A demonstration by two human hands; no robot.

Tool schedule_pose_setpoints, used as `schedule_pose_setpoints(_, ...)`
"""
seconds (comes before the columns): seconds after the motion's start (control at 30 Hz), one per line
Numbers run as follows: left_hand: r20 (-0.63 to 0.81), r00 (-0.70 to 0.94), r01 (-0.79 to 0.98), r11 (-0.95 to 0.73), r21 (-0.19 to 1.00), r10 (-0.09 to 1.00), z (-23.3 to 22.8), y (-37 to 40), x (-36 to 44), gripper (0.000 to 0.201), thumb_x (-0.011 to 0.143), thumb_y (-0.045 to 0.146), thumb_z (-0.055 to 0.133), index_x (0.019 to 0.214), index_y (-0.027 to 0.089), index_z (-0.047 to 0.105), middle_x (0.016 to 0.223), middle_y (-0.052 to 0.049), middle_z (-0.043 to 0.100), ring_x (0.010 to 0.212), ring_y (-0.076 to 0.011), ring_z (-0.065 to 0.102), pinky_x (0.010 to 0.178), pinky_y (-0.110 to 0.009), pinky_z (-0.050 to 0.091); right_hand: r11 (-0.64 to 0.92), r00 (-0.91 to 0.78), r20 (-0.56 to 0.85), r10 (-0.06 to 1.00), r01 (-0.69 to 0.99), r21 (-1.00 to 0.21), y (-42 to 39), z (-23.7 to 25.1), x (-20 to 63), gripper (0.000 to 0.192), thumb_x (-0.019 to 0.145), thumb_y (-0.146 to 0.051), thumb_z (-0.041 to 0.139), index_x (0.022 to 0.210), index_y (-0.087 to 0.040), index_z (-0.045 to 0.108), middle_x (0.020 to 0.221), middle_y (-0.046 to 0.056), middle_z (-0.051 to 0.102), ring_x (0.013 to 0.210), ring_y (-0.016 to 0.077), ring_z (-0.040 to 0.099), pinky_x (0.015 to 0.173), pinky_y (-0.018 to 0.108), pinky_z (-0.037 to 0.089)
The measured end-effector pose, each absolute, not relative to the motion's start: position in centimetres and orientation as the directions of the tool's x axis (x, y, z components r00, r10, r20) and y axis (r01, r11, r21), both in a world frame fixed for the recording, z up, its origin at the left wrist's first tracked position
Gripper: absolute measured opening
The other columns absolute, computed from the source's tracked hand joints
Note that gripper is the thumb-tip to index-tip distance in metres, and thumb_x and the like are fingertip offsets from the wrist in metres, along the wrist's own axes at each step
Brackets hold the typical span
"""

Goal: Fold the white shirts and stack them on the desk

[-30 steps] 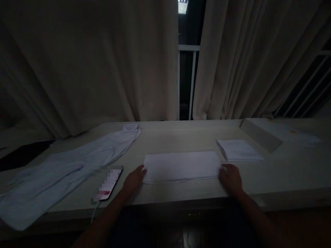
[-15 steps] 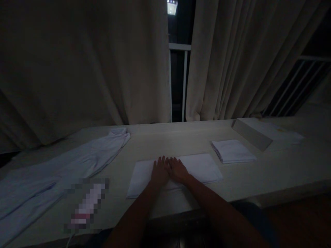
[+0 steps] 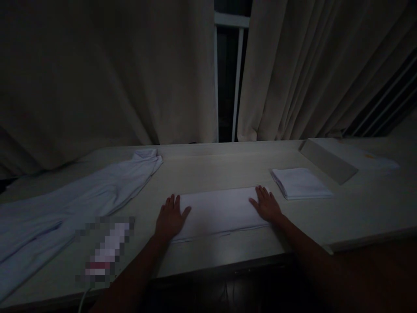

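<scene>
A white cloth folded into a long rectangle (image 3: 218,212) lies flat on the table in front of me. My left hand (image 3: 171,217) rests on its left end, palm down with the thumb apart from the fingers. On the right end lies my right hand (image 3: 266,204), also flat and open, its fingertips near the far right corner. Neither hand grips anything. Just beyond my right hand is a smaller folded white cloth (image 3: 301,183), its layered edge facing left.
An unfolded white garment (image 3: 107,187) stretches over the table's left side. Near it lies a blurred-out object (image 3: 109,250) with a cord. A pale box-like object (image 3: 332,161) stands at the back right. Curtains (image 3: 163,74) hang behind the table (image 3: 215,167).
My hands have slid apart from the cloth's middle to its two ends, left hand leftward and right hand rightward. The camera view has tilted down slightly.
</scene>
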State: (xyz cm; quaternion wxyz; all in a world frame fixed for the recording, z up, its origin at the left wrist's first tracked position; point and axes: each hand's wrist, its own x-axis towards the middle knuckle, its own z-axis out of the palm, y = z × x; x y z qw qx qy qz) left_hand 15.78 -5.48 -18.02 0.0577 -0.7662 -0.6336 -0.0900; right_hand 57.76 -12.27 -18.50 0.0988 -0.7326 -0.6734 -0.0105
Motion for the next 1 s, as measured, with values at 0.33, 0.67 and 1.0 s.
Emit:
schedule_pose_setpoints(0.33,0.394,0.113,0.991,-0.132,0.02,0.912,-16.2,-13.4,15.6,0.081,0.091,0.06,0.027,0.145,0.0,0.032,0.156,-0.021,0.023,0.146,-0.0318,0.016,0.117,-0.046,0.018,0.041,-0.032,0.231,0.972,0.999,-0.034,-10.4,-14.7,51.3,0.059,0.099,-0.049,0.028,0.146,-0.014,0.038,0.155,0.012,0.028,0.145,0.0282,0.017,0.116,0.05,0.007)
schedule_pose_setpoints(0.67,0.392,0.047,0.981,-0.117,0.156,0.919,-18.6,-17.5,15.0,0.075,0.092,0.054,0.032,0.143,-0.001,0.033,0.151,-0.024,0.032,0.143,-0.0325,0.025,0.115,-0.05,0.024,0.32,-0.288,0.146,0.946,0.893,-0.317,-2.3,-11.2,24.7,0.036,0.098,-0.04,0.041,0.122,-0.023,0.063,0.123,0.009,0.064,0.119,0.0227,0.05,0.104,0.041,0.029)
schedule_pose_setpoints(1.0,0.375,-0.035,0.947,-0.089,0.309,0.926,-18.7,-17.8,15.1,0.077,0.091,0.053,0.034,0.146,-0.001,0.027,0.154,-0.023,0.025,0.145,-0.033,0.017,0.117,-0.053,0.021,0.151,-0.158,0.012,0.987,0.917,-0.369,2.0,-14.8,21.1,0.027,0.086,-0.045,0.059,0.099,-0.025,0.073,0.104,0.006,0.07,0.109,0.0269,0.053,0.089,0.041,0.037)
